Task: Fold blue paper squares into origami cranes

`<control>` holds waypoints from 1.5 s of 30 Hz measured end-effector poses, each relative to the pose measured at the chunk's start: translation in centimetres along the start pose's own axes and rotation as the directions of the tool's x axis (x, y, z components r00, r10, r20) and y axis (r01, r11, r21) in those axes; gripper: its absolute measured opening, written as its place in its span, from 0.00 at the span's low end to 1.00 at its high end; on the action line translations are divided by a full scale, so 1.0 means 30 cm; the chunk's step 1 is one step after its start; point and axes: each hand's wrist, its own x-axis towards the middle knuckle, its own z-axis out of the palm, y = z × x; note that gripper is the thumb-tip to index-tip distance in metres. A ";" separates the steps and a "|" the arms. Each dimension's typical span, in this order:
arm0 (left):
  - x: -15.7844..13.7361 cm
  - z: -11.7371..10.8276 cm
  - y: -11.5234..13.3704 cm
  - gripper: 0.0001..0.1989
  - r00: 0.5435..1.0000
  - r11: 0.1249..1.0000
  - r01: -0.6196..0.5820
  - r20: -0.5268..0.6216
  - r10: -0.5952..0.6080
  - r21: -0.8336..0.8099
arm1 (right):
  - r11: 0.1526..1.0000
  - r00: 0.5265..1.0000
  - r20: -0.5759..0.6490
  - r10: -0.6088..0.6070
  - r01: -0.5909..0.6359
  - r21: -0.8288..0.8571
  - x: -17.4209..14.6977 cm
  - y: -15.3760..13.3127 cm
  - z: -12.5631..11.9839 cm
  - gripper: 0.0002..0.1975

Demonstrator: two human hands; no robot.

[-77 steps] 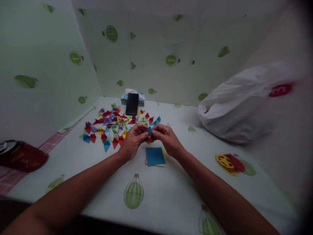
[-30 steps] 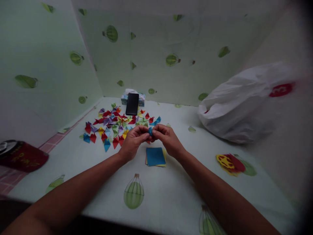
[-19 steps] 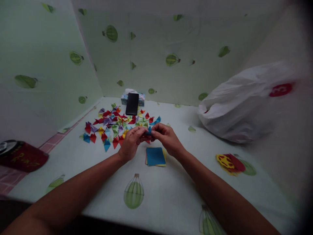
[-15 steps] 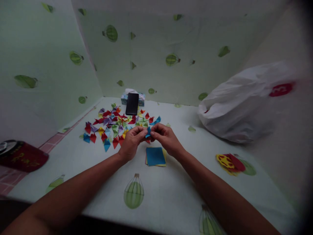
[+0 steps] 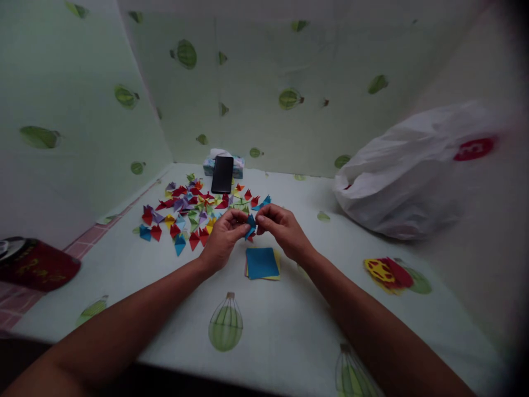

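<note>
A small blue origami crane (image 5: 250, 226) is held up above the table at the centre of the head view. My left hand (image 5: 225, 237) pinches it between thumb and fingers from the left. On the other side, the thumb and index finger of my right hand (image 5: 283, 229) are pinched together at its right edge; exactly what they grip is too small to see. Just below the hands lies a stack of square paper (image 5: 263, 263), blue on top with yellow edges showing. Many folded paper figures (image 5: 180, 244) in red, blue, purple, green and yellow spread behind my left hand.
A black phone (image 5: 222, 175) leans on a tissue box (image 5: 238, 167) at the back. To the right sit a white plastic bag (image 5: 397, 182) and red and yellow paper cut-outs (image 5: 380, 271). A dark red can (image 5: 39, 264) lies at the left edge.
The blue crane has turned slightly and shows more of its side. My right fingers have shifted a little up and away from its middle. My left hand keeps hold.
</note>
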 end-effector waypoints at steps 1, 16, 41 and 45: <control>-0.001 0.001 0.001 0.14 1.000 1.000 0.001 0.012 -0.001 -0.001 | 1.000 1.000 0.001 0.000 0.000 -0.004 0.001 0.000 -0.001 0.12; -0.004 -0.001 -0.006 0.14 0.994 1.000 0.009 0.106 -0.008 -0.014 | 1.000 1.000 0.026 -0.018 0.019 -0.019 0.002 0.000 -0.005 0.11; 0.002 -0.006 -0.007 0.11 0.999 0.998 -0.032 0.025 0.030 0.048 | 0.999 0.996 -0.088 -0.035 0.036 0.009 0.003 -0.015 -0.001 0.06; 0.008 -0.013 -0.013 0.11 0.999 0.998 -0.050 -0.006 0.050 0.028 | 0.999 0.999 -0.045 -0.018 0.017 -0.037 0.000 -0.016 0.005 0.04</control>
